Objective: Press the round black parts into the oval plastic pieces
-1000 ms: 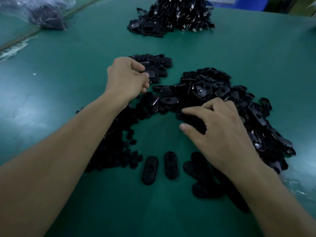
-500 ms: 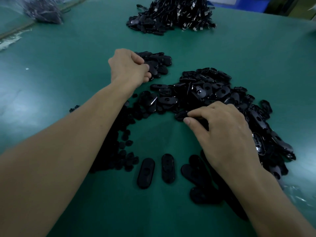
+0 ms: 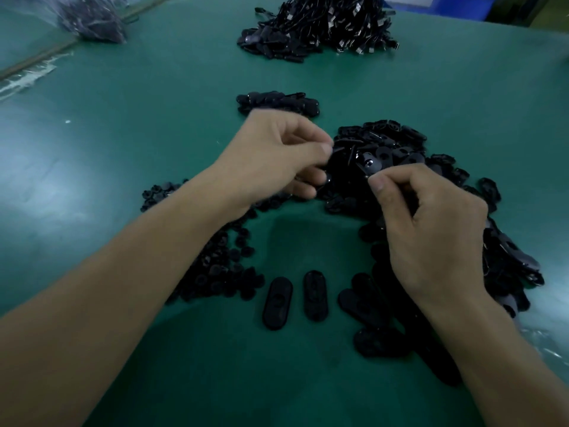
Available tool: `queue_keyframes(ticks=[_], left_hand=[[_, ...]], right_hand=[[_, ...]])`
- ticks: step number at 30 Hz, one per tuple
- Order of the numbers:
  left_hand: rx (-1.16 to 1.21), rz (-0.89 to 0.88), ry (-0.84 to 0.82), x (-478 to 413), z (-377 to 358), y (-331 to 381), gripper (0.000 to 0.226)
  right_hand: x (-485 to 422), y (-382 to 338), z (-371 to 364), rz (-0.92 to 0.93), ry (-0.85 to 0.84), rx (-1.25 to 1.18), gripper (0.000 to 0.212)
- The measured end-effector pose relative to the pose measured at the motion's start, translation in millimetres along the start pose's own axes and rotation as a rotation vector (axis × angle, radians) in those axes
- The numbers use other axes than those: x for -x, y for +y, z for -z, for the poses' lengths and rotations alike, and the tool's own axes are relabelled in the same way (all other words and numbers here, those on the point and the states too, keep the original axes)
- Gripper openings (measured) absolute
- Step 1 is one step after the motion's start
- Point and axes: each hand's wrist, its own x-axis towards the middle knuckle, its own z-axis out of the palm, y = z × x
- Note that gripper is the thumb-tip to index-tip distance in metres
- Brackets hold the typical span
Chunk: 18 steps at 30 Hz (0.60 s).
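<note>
A heap of black oval plastic pieces (image 3: 400, 143) lies mid-table and trails off to the right. A pile of round black parts (image 3: 215, 266) lies under my left forearm. My right hand (image 3: 431, 229) is raised over the heap, thumb and forefinger pinching a dark oval piece (image 3: 366, 172) that barely stands out from the heap behind. My left hand (image 3: 277, 155) hovers just left of it, fingers curled and thumb against forefinger. Whether it holds anything is hidden. Two oval pieces (image 3: 277, 303) lie side by side near me.
More oval pieces (image 3: 363, 303) lie under my right wrist. A small pile of black pieces (image 3: 277, 103) sits behind my left hand. A large heap of black parts with metal ends (image 3: 323, 26) is at the far edge, and a plastic bag (image 3: 92, 20) at far left.
My left hand came back from the small rear pile toward the right hand. My right hand lifted off the heap and closed thumb and forefinger on a piece.
</note>
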Motion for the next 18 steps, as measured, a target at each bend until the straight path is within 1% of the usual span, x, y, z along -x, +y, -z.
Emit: queue_keyframes(ticks=[2,6,9,12,18], left_hand=[[-0.016,0.004,-0.077,11,-2,-4,0.009],[-0.038,0.016,-0.184,22,-3,-10,0.019],[-0.058,-0.031,-0.248,27,-6,-10,0.016],[-0.043,-0.095,-0.233,29,-6,-10,0.009],[0.023,-0.104,-0.146,24,-2,-13,0.009]], right_hand=[[1,-2,0,-0.011,0.009,-0.116,0.010],[-1,-4,-1,-0.111,-0.042,-0.356,0.015],[-2,-8,-3,-0.179,-0.087,-0.536,0.017],[0,-10,-4,-0.201,-0.097,-0.570,0.014],[1,-9,-4,-0.253,-0.106,-0.527,0.014]])
